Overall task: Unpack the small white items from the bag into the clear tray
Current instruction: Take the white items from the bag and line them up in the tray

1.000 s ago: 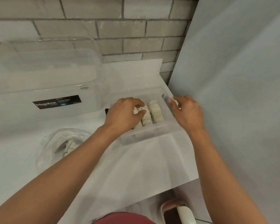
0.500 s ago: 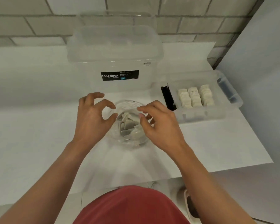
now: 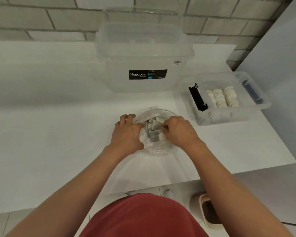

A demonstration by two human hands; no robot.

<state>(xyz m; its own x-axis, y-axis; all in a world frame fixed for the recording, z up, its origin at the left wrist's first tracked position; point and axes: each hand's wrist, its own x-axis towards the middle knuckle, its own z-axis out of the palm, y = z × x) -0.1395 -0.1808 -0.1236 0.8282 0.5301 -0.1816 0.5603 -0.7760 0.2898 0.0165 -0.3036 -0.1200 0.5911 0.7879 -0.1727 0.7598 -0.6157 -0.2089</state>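
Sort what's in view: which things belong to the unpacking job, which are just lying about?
Job: plastic bag, small white items, clear tray, left hand, right hand.
Lying about: Megabox storage box, black plastic piece, floor bin.

Pale grey brick wall (image 3: 50,17) across 12 o'clock, darker mortar lines, staggered courses. White tabletop (image 3: 50,134) set against it, spanning 9 to 3 o'clock. Plain grey panel (image 3: 284,57) upright at 2 o'clock, meeting the brick in a shadowed corner. Light tiled floor (image 3: 41,218) at 7 o'clock below the table edge. Beige bin (image 3: 195,206), dark inside, on the floor at 5 o'clock. Soft, even light; faint shadows.
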